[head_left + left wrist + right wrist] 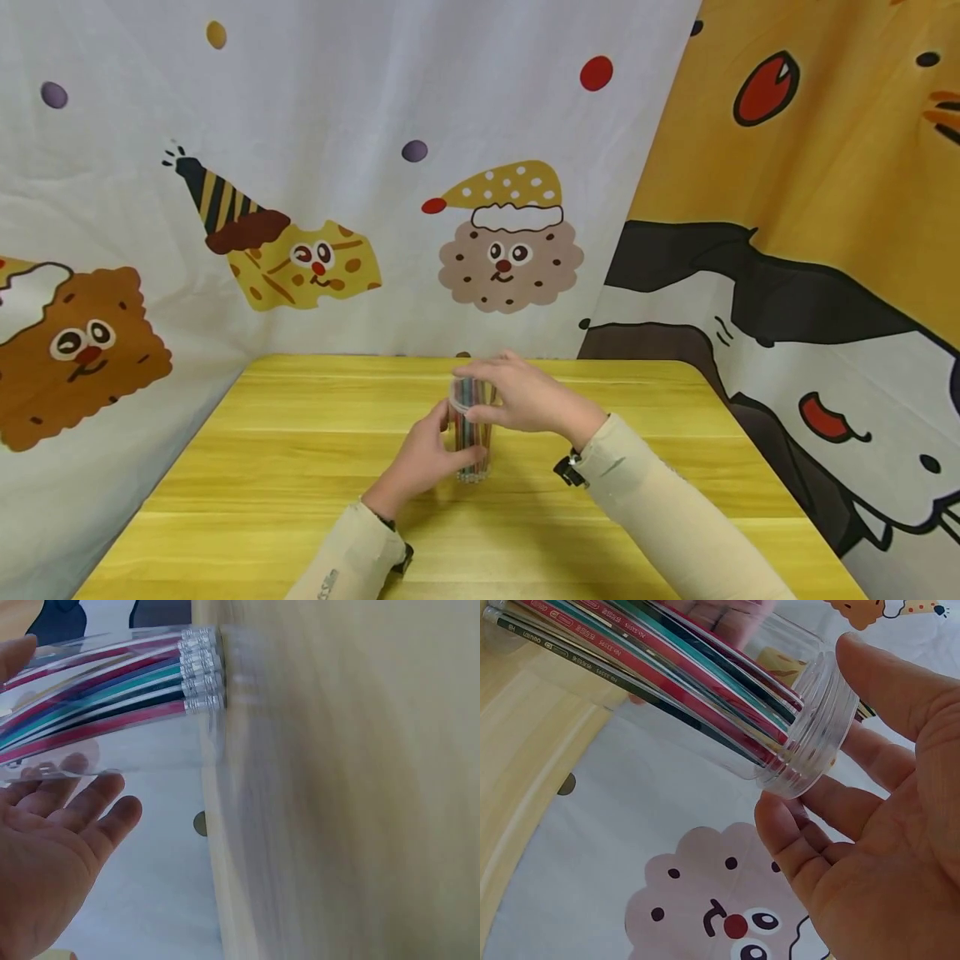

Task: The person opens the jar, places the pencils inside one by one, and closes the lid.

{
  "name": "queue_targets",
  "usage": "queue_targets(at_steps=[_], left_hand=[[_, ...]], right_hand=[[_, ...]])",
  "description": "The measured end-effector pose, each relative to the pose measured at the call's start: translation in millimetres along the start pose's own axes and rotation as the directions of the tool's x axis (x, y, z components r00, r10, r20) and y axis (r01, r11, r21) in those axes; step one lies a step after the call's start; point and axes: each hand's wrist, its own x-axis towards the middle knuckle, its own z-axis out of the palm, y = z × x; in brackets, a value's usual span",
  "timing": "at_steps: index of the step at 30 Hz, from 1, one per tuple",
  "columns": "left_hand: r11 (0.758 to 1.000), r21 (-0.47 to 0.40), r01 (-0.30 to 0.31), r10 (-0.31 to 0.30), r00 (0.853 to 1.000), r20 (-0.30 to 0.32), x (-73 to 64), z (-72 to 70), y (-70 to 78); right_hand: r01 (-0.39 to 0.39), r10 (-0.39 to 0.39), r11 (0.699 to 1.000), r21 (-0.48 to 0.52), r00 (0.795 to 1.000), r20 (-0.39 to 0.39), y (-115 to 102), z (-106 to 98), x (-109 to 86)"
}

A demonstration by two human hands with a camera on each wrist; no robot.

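Observation:
A clear plastic jar (473, 442) stands on the table in the head view, with several pencils (97, 690) inside in red, green and dark colours. Their silver ends lie at the jar's bottom in the left wrist view. My left hand (423, 460) holds the jar by its side, thumb in front and fingers behind. Over the top comes my right hand (528, 396), its thumb and fingers around the clear ridged lid (817, 731) in the right wrist view. Part of the lid is hidden by the right hand in the head view.
The yellow wood-grain table (315, 433) extends around both hands. Behind it hangs a white curtain (337, 108) with cartoon food prints. A cloth with a large orange animal print (862, 192) hangs at the right.

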Motion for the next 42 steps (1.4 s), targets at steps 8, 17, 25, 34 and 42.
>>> queue_targets(at_steps=[8, 17, 25, 34, 42], left_hand=[[0.999, -0.02, 0.039, -0.039, 0.999, -0.018, 0.0, 0.8, -0.1], [0.999, 0.017, 0.051, -0.051, 0.998, -0.047, 0.9, 1.4, -0.3], [0.997, 0.047, 0.058, -0.055, 0.997, -0.048, 3.3, 1.8, 0.1], [0.997, 0.021, 0.072, -0.071, 0.996, -0.061, 1.1, 1.8, 0.2], [0.997, 0.005, 0.076, -0.075, 0.994, -0.073, 1.1, 4.0, 0.2]], right_hand=[[-0.098, 0.099, 0.995, 0.025, 0.995, -0.024, -4, 2, -1.2], [-0.132, 0.132, 0.991, -0.003, 0.989, -0.067, -4, 8, -2.3], [-0.11, 0.111, 0.994, 0.015, 0.992, -0.054, -3, 8, -1.4], [-0.105, 0.107, 0.994, 0.039, 0.993, -0.057, -5, 10, -0.9], [-0.163, 0.163, 0.987, 0.015, 0.974, -0.155, -16, 18, -3.4]])
